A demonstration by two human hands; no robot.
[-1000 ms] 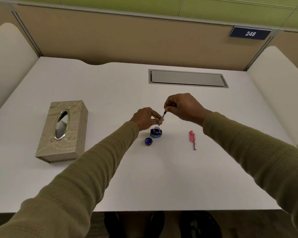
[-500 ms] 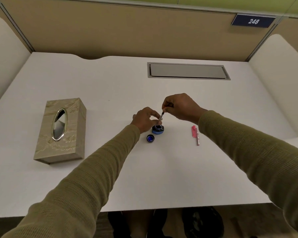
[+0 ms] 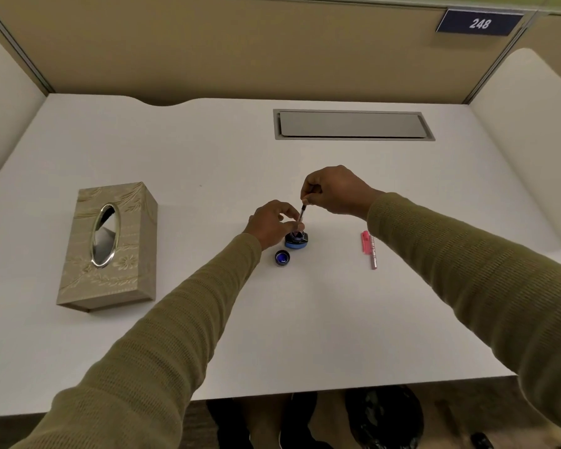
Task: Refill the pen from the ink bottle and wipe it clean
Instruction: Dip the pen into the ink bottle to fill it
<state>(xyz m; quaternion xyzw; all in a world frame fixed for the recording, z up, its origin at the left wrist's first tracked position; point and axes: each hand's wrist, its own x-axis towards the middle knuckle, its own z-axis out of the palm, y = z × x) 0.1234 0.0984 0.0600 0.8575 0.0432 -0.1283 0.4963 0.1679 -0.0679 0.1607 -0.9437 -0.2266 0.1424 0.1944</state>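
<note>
Since a second earlier the pen (image 3: 302, 213) had come down from a slant above the ink bottle (image 3: 297, 244) and stood steeper, its lower end at the bottle's open mouth. Both hands had dropped with it.

The right hand (image 3: 332, 189) pinched the top of the pen between thumb and forefinger, the other fingers curled in. The left hand (image 3: 271, 223) sat just left of the bottle, thumb and forefinger closed on the pen's lower end right above the mouth. Whether those fingers also touched the glass could not be told. The tip was hidden by the fingers and the rim.

The bottle stood upright on the white table (image 3: 305, 335), near its middle. Its blue cap (image 3: 282, 257) lay just beside it, toward the person, open side up. Pink pen parts (image 3: 369, 247) lay to the right, apart from the bottle and close by the right sleeve. A beige tissue box (image 3: 110, 244) sat well to the left, with a tissue showing in its oval slot. A grey cable hatch (image 3: 353, 124) was set into the far side of the table, and a sign reading 248 (image 3: 480, 23) hung on the partition behind.
</note>
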